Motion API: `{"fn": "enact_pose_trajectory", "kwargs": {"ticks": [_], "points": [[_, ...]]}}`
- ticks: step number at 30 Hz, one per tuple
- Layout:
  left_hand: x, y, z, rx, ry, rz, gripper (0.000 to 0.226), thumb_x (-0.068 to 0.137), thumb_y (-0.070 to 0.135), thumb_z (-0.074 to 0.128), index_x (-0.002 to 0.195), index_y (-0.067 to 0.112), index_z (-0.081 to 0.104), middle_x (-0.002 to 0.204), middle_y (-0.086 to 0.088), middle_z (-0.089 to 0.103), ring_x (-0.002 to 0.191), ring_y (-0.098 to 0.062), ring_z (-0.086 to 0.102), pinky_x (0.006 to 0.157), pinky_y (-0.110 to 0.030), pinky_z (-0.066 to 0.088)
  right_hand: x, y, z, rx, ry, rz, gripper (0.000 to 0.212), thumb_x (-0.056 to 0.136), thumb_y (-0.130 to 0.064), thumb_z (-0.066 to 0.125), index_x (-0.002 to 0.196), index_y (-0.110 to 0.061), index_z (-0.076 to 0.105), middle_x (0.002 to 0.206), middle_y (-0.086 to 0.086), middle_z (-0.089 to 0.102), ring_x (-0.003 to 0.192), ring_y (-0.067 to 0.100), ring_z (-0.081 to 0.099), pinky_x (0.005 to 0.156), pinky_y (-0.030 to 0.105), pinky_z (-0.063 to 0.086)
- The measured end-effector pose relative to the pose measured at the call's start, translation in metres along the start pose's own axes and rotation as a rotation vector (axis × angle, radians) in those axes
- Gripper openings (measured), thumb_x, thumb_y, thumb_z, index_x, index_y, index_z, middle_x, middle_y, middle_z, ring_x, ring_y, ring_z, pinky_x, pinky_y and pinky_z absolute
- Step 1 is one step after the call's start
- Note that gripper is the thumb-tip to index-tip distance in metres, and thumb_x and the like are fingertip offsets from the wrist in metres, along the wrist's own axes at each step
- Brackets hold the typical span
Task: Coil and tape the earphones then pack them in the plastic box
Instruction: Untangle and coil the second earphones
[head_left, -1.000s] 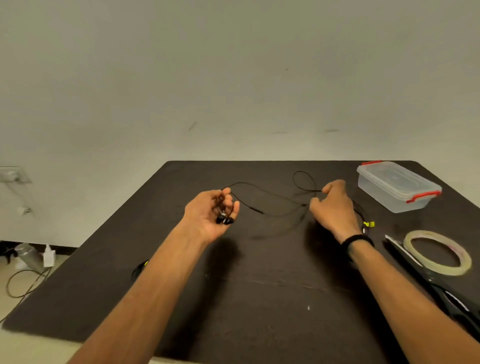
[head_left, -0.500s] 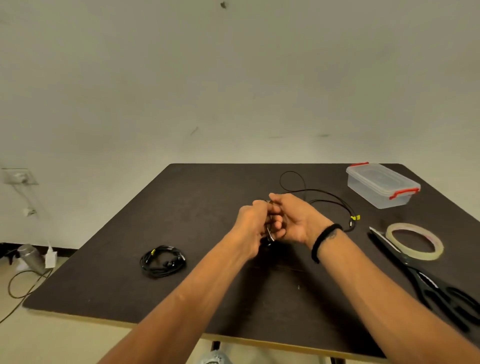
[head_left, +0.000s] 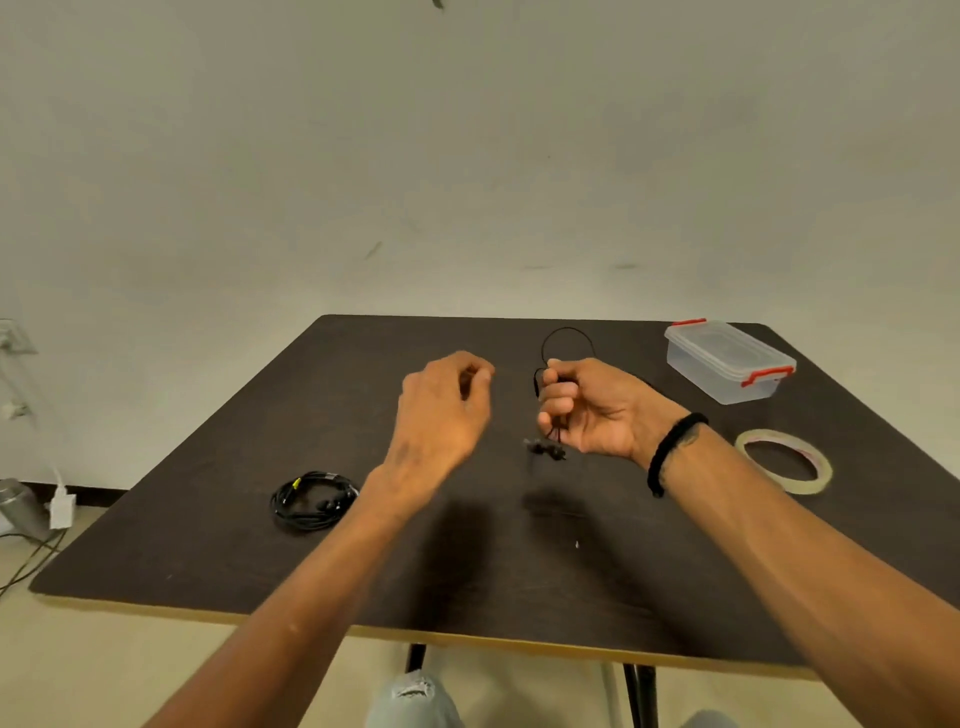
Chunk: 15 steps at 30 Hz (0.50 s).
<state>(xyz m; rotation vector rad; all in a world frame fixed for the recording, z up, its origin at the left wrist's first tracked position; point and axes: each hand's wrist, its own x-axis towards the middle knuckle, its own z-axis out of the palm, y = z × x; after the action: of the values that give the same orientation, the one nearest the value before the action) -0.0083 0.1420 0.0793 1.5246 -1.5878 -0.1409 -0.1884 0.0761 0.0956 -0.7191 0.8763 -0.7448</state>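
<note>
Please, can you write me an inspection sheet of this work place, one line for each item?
Surface: dark table, pale front edge.
Job's things: loose earphones, buds hanging below the fist; plastic box, lid on, red clips; tape roll, flat on the table.
Clutter: coiled black cable bundle near the left forearm.
Grippers: right hand grips the earphone cord; left hand raised, fingers curled, whether it holds cord is unclear.
Cables: cord loop behind the right hand.
Surroundings: plain wall; white plug and wires on the floor.

single head view, looking forward-down over table, close to hands.
</note>
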Motion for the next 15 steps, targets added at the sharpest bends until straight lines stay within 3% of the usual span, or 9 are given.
{"fn": "enact_pose_trajectory", "kwargs": {"ticks": [2,4,5,8,10,13,15], "points": [[0.009,-0.016,0.012,0.066,-0.196,0.106,0.054,0.095,0.026,0.071,0.146,0.022,0.055,0.135,-0.004,0.066,0.124,-0.02,0.063,0.111,-0.042,0.048,-0.013,-0.001,-0.007,-0.057,-0.091,0.036,0.045,0.113,-0.038,0.042,0.072,-0.02,0.049,0.047,-0.009,0.03,0.036,0.007,0.026,0.042,0.022,0.036],[0.016,-0.025,0.04,0.08,-0.333,0.295,0.073,0.089,0.03,0.074,0.155,0.022,0.044,0.152,-0.007,0.054,0.141,-0.025,0.05,0.12,-0.046,0.038,-0.025,-0.001,-0.017,-0.136,-0.174,0.048,0.046,0.111,-0.042,0.047,0.07,-0.02,0.049,0.048,-0.01,0.026,0.04,0.007,0.015,0.04,0.02,0.023],[0.017,-0.021,0.054,0.055,-0.371,0.387,0.07,0.088,0.031,0.072,0.153,0.02,0.047,0.151,-0.009,0.054,0.141,-0.025,0.05,0.12,-0.046,0.038,-0.031,0.0,-0.023,-0.176,-0.212,0.049,0.045,0.11,-0.042,0.049,0.071,-0.02,0.05,0.048,-0.01,0.026,0.043,0.007,0.012,0.042,0.02,0.019],[0.025,-0.002,0.09,-0.155,-0.402,0.445,0.031,0.094,0.016,0.065,0.123,0.004,0.071,0.121,-0.014,0.072,0.112,-0.017,0.065,0.108,-0.034,0.048,-0.041,0.003,-0.045,-0.23,-0.272,0.058,0.04,0.107,-0.04,0.053,0.073,-0.02,0.05,0.049,-0.01,0.026,0.047,0.008,0.01,0.044,0.02,0.017],[0.037,0.01,0.096,-0.185,-0.446,0.339,0.016,0.099,0.016,0.062,0.107,0.013,0.076,0.102,-0.002,0.078,0.095,-0.012,0.07,0.096,-0.037,0.055,-0.042,0.001,-0.061,-0.215,-0.27,0.055,0.037,0.105,-0.04,0.056,0.074,-0.019,0.051,0.05,-0.009,0.025,0.047,0.007,0.01,0.044,0.019,0.017],[0.07,0.007,0.089,-0.24,-0.572,0.116,0.021,0.101,0.03,0.067,0.08,0.025,0.073,0.075,0.002,0.077,0.074,-0.009,0.073,0.085,-0.037,0.059,-0.04,-0.008,-0.086,-0.131,-0.244,0.032,0.037,0.105,-0.038,0.056,0.073,-0.018,0.051,0.049,-0.009,0.025,0.046,0.007,0.01,0.041,0.019,0.019],[0.092,0.002,0.067,-0.237,-0.676,0.058,0.04,0.093,0.041,0.077,0.062,0.023,0.059,0.057,0.002,0.06,0.059,-0.012,0.059,0.063,-0.029,0.05,-0.034,-0.016,-0.101,-0.069,-0.236,0.011,0.038,0.104,-0.036,0.058,0.071,-0.018,0.05,0.049,-0.009,0.025,0.045,0.006,0.011,0.04,0.019,0.02]]}}
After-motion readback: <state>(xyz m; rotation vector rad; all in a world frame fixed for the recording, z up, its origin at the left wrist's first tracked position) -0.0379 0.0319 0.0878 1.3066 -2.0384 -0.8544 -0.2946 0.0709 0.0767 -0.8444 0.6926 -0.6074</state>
